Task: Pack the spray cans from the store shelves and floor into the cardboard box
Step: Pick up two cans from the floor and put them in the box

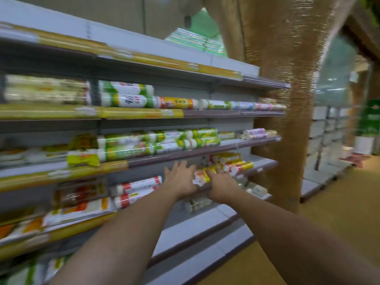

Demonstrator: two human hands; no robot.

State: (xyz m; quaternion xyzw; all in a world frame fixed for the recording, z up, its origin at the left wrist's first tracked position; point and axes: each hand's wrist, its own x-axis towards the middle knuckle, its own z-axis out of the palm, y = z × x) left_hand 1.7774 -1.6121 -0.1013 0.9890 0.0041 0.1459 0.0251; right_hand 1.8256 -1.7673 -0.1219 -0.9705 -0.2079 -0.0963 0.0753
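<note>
You're facing the store shelves (144, 112), rows of cans lying on their sides, all of it blurred. The spray cans (230, 164) sit stacked on a lower shelf, straight ahead. Your left hand (181, 177) is spread flat just beside them, empty; your right hand (220, 185) curls onto a yellow-labelled can (202, 176), grip unclear.

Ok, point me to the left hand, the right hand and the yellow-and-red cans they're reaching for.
left hand (181, 179), head view, on the back of the hand.
right hand (221, 186), head view, on the back of the hand.
yellow-and-red cans (238, 166), head view, on the side of one can lying on the shelf.
</note>
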